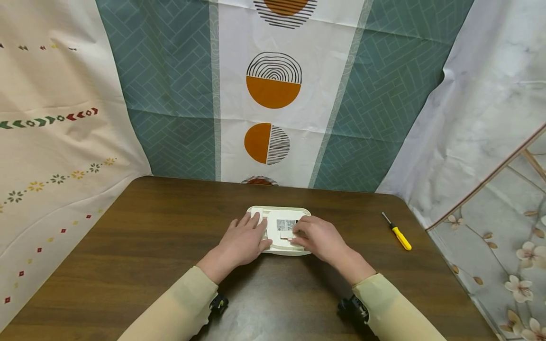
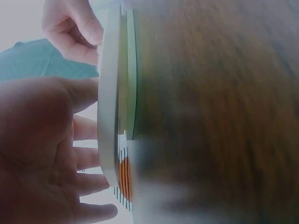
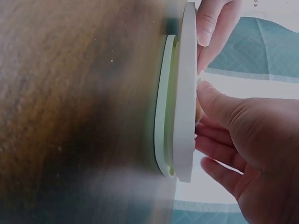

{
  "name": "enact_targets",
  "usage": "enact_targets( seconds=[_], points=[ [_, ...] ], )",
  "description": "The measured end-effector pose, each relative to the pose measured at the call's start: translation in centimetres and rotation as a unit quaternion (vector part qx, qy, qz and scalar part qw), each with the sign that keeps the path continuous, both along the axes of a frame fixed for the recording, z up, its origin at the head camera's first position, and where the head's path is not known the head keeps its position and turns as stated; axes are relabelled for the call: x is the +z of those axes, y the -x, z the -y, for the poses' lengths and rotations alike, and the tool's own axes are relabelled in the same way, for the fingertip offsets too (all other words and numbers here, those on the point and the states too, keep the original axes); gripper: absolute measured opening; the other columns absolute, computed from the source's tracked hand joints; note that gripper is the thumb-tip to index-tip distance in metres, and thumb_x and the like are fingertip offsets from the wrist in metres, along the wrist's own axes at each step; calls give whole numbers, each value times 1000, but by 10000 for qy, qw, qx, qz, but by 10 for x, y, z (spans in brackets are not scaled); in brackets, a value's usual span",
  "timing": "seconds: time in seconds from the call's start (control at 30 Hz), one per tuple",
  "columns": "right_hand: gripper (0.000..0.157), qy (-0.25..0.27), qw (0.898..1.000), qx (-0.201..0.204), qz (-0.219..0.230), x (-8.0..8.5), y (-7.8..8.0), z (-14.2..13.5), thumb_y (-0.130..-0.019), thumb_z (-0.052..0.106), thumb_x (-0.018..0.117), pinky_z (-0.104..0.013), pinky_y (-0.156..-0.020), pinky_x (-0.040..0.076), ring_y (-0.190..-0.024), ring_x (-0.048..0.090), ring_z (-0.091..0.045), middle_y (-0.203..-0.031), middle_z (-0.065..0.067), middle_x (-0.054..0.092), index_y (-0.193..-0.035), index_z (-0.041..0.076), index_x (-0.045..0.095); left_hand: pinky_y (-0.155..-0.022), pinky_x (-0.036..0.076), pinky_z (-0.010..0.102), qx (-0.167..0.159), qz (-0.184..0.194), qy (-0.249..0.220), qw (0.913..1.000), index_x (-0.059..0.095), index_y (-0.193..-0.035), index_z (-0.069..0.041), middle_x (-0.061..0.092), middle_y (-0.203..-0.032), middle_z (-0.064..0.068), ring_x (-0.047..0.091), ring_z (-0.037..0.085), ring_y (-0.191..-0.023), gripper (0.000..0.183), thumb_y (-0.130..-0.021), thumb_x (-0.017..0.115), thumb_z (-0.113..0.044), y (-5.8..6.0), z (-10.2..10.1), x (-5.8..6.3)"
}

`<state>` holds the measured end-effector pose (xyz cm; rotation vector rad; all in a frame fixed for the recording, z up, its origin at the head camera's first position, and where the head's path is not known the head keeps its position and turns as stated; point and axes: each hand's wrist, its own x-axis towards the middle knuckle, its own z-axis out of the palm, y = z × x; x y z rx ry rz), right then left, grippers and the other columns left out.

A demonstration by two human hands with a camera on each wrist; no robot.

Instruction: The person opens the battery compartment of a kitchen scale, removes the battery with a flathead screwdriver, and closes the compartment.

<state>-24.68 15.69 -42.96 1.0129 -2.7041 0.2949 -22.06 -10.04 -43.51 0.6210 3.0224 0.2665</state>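
A white oval device (image 1: 279,246), which looks like a kitchen scale turned underside up, lies on the table with a grey printed label on it. My left hand (image 1: 245,239) rests on its left part with fingers spread and nearly straight. At the device's middle right, my right hand (image 1: 320,239) pinches a small white cover (image 1: 286,235) between thumb and fingers, just below the label. From the side, in the right wrist view, the device's pale rim (image 3: 184,107) stands above a greenish lower part (image 3: 162,112). The right hand partly hides the cover.
A screwdriver (image 1: 401,237) with a yellow handle lies on the right of the brown wooden table (image 1: 170,227). Patterned cloths hang behind the table and along both sides. Each forearm wears a dark strap-on camera near the cuff.
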Motion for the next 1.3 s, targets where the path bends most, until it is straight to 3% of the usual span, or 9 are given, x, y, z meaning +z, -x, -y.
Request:
enact_targets(
  seconds=[0.4,0.87,1.3],
  points=[
    [19,549,9928,-352,1006,-2,2,-3,-93,23,92,-49,-104,56,-124,67,-25,-125,-2,74,-105,13,80,-126,30,68,37,20,-61,10000,48,-168,-7,35,-176,20,28,44,-164,69,-114,59,-50,-1,0,0],
    [19,835,9833,-741,1434,-1,6,-4,-93,24,93,-51,-104,54,-123,62,-32,-126,-6,70,-98,13,79,-126,30,68,29,18,-70,10000,47,-168,-8,35,-176,20,28,43,-164,70,-114,58,-51,0,1,-1],
    [18,804,9790,-764,1711,5,10,-5,-92,28,94,-50,-101,53,-124,60,-31,-127,-2,69,-94,19,78,-126,30,68,61,55,-41,10000,47,-168,-9,35,-177,19,27,43,-165,70,-114,58,-51,0,0,1]
  ],
)
